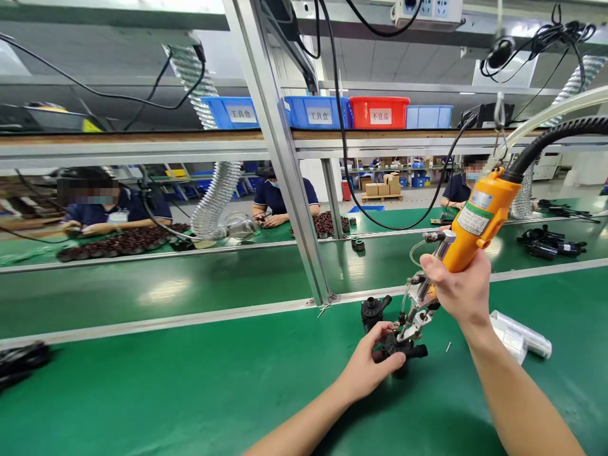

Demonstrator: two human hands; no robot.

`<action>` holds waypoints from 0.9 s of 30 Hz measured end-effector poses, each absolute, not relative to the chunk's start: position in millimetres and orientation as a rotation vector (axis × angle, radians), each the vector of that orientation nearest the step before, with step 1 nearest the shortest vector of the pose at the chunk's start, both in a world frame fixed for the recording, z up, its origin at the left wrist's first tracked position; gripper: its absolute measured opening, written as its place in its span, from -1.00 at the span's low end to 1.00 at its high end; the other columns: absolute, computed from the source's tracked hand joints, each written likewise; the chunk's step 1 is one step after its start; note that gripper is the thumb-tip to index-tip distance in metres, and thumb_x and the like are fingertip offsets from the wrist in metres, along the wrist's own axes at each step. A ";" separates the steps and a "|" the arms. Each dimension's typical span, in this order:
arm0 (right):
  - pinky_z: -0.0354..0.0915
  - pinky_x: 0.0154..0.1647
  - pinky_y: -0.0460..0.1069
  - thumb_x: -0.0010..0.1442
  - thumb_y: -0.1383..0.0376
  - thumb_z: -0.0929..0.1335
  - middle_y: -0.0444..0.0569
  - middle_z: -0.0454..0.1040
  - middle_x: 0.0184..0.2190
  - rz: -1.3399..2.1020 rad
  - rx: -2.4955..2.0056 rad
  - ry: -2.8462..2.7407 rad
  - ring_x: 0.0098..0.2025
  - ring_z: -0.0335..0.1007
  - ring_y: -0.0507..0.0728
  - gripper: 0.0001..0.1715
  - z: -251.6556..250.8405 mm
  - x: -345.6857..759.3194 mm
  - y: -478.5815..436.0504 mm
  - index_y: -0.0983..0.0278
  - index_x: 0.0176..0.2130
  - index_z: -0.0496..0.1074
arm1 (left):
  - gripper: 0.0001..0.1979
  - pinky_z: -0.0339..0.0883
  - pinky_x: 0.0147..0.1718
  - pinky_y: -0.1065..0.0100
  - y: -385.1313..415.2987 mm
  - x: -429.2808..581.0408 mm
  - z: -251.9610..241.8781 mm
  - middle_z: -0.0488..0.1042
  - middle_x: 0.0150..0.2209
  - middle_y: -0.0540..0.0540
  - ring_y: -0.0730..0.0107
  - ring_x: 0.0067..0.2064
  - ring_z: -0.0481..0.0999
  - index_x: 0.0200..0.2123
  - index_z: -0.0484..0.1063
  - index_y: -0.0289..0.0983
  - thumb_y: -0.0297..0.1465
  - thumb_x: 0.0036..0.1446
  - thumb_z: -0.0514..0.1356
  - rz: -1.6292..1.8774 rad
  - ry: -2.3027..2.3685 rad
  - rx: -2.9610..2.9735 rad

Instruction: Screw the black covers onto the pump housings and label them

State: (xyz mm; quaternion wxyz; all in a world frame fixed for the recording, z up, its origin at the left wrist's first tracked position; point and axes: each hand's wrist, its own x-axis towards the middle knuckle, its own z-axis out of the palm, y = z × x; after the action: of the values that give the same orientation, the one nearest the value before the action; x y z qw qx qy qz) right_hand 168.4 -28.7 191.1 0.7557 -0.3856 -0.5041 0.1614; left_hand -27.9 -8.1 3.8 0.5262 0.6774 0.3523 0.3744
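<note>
The right grip (460, 288) is clasping an orange cylindrical tool (477, 218), the left grip (368, 367) a partly hidden black plastic spouted part (414, 350). People (278, 197) are working beyond the green worktop (190, 392).

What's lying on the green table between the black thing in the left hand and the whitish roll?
In the head view, a tiny silver pin or screw lies there; the right forearm hides part of that stretch.

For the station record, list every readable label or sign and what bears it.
"工具盒": leftmost blue rectangular plastic bin
"工具盒": second blue rectangular plastic bin
"不良品": red rectangular plastic bin
Too small or blurred to read: labels on the orange cylindrical power tool in the right hand.
</note>
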 end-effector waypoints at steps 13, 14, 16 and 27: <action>0.29 -0.61 -0.08 -0.10 0.15 0.58 -0.32 0.27 -0.60 0.435 -0.871 -1.143 -0.61 0.20 -0.02 -0.45 183.2 155.3 -26.9 0.21 -0.18 0.34 | -0.37 0.42 -0.14 0.31 -3.7 -28.3 9.7 0.48 0.07 -0.17 0.06 0.10 0.43 0.18 0.39 -0.19 -0.11 0.10 0.42 0.853 0.826 1.629; 0.27 -0.61 -0.08 -0.12 0.16 0.58 -0.32 0.27 -0.59 0.448 -0.879 -1.151 -0.61 0.19 -0.02 -0.45 180.5 151.9 -25.4 0.20 -0.20 0.32 | -0.36 0.42 -0.11 0.29 -3.1 -27.6 10.3 0.49 0.07 -0.16 0.05 0.10 0.44 0.18 0.40 -0.19 -0.12 0.08 0.43 0.852 0.822 1.625; 0.26 -0.60 -0.09 -0.13 0.16 0.59 -0.33 0.27 -0.58 0.471 -0.896 -1.168 -0.59 0.18 -0.02 -0.43 175.2 146.1 -22.1 0.19 -0.21 0.30 | -0.37 0.40 -0.08 0.26 -2.0 -26.6 11.5 0.52 0.05 -0.15 0.05 0.09 0.46 0.16 0.41 -0.20 -0.13 0.08 0.44 0.852 0.809 1.625; 0.29 -0.55 -0.09 -0.09 0.12 0.60 -0.32 0.32 -0.54 0.439 -0.919 -1.157 -0.56 0.23 -0.02 -0.38 159.4 145.9 -13.3 0.21 -0.14 0.32 | -0.47 0.39 -0.07 0.27 -6.2 -23.7 13.7 0.49 -0.02 -0.12 0.14 0.02 0.45 0.03 0.40 -0.22 -0.14 0.08 0.43 0.876 0.834 1.644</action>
State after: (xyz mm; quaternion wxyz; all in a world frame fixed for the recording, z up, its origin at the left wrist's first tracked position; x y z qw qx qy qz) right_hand 145.9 -13.3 159.4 0.7174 -0.4152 -0.5230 0.1984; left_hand -23.7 -6.2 13.7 0.5230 0.6867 0.3481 0.3658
